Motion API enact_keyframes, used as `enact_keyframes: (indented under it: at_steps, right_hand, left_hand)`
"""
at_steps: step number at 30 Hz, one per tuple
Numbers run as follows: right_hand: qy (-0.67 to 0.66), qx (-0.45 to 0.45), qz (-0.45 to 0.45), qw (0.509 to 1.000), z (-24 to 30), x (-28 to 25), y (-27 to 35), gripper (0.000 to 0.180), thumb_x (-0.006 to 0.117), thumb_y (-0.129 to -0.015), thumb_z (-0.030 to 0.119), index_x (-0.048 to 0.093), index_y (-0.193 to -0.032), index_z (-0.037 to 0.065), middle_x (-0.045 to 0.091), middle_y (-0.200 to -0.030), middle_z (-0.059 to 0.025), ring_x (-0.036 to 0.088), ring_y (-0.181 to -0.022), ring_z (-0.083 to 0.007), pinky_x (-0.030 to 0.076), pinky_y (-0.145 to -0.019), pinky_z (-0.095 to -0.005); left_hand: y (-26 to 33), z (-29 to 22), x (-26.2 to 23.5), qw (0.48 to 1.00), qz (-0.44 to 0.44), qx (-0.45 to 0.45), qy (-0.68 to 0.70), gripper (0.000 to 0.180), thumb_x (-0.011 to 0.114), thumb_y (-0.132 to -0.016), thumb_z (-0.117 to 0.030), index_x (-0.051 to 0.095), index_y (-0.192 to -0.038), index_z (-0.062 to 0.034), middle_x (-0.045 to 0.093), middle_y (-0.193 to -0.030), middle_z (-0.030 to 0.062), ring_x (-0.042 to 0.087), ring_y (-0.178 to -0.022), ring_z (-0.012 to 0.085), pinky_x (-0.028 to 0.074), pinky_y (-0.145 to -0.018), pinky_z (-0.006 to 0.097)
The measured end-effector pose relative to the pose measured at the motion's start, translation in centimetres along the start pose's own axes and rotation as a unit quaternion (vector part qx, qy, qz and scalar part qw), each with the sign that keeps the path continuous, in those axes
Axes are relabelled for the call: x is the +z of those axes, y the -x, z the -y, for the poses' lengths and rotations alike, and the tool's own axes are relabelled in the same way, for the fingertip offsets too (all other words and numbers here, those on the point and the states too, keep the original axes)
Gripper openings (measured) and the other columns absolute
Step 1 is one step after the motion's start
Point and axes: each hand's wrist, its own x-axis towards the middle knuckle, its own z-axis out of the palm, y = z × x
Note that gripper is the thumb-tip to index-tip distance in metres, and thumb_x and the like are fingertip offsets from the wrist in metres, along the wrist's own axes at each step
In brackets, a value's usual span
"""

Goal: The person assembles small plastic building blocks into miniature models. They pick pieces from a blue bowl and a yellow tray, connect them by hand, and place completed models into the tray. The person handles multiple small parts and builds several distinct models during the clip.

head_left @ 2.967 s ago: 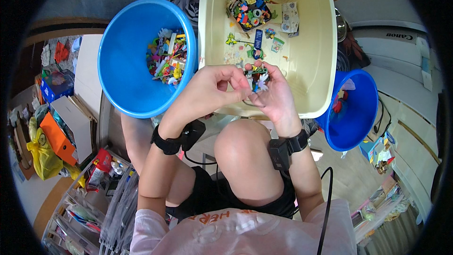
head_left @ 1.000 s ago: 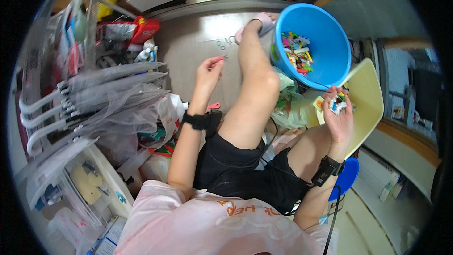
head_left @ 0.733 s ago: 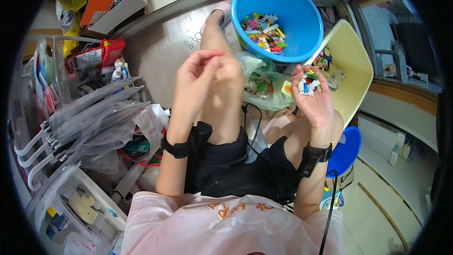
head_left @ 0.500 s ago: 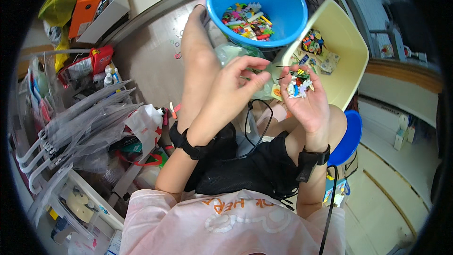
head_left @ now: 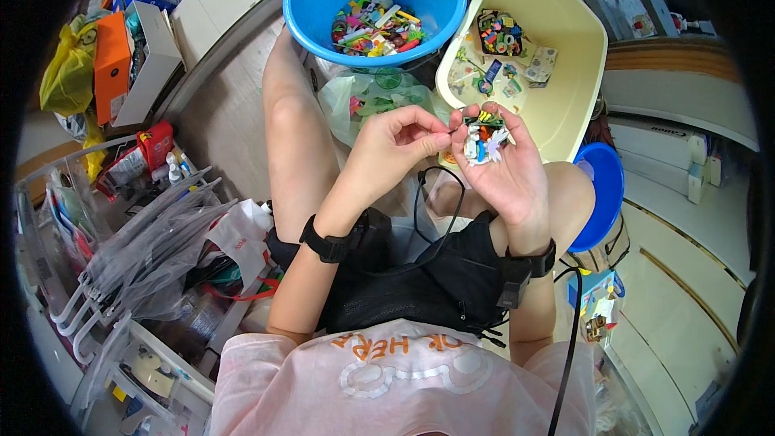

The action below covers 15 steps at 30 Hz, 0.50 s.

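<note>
A: Hands status?

B: Right hand (head_left: 504, 169) is palm up, centre of frame, fingers cupped around a small pile of coloured pieces (head_left: 482, 137): white, blue, green, orange bits. Left hand (head_left: 393, 141) sits just beside it, thumb and forefinger pinched together at the edge of that pile. Whether there's a piece in the pinch, can't tell, too small.

A: Wrists?

B: Black bands on both. A thin black cable (head_left: 436, 210) loops between the forearms, over black shorts.

A: What's directly past the hands?

B: A clear plastic bag (head_left: 363, 101) with green and pink pieces, lying between the knees, just above the left hand. Right of it, a cream tub (head_left: 565, 64), upper right of centre, with a scatter of small coloured parts and a couple of paper sheets in its upper left part. Its near rim is right behind the right hand's fingertips.

A: And further?

B: Big blue basin (head_left: 323, 8), top centre, touching the cream tub's left rim. It holds a mixed heap of coloured pieces. A smaller blue bowl (head_left: 601, 194) is at mid right, partly behind the right knee.

A: Left side?

B: Clutter. Bundle of white hangers in clear plastic (head_left: 137, 250) at lower left, orange box (head_left: 109, 64) and yellow bag (head_left: 69, 81) at upper left.
</note>
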Motion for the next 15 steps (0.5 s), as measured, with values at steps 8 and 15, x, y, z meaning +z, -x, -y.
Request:
enact_keyframes:
  at_steps: [8, 15]
  right_hand:
    - [-0.025, 0.013, -0.016, 0.999, 0.4, 0.0, -1.1, 0.017, 0.053, -0.096, 0.017, 0.058, -0.098, 0.001, 0.063, -0.102, -0.0178, 0.055, -0.110, -0.0361, 0.048, -0.097, -0.0458]
    - [-0.030, 0.017, -0.032, 0.999, 0.9, -1.3, -3.2, 0.016, 0.053, -0.095, 0.015, 0.057, -0.096, 0.000, 0.061, -0.104, -0.0179, 0.055, -0.110, -0.0365, 0.048, -0.097, -0.0461]
  left_hand:
    - [-0.1, -1.2, -0.8, 0.999, -0.047, 0.021, -0.001, 0.009, 0.067, -0.089, -0.008, 0.063, -0.095, -0.0015, 0.063, -0.088, -0.0026, 0.056, -0.080, 0.0029, 0.045, -0.072, 0.019]
    - [0.6, -2.7, -1.8, 0.993, -0.095, 0.071, -0.005, 0.010, 0.066, -0.090, -0.008, 0.063, -0.096, -0.0010, 0.063, -0.088, -0.0014, 0.057, -0.077, 0.0050, 0.046, -0.070, 0.019]
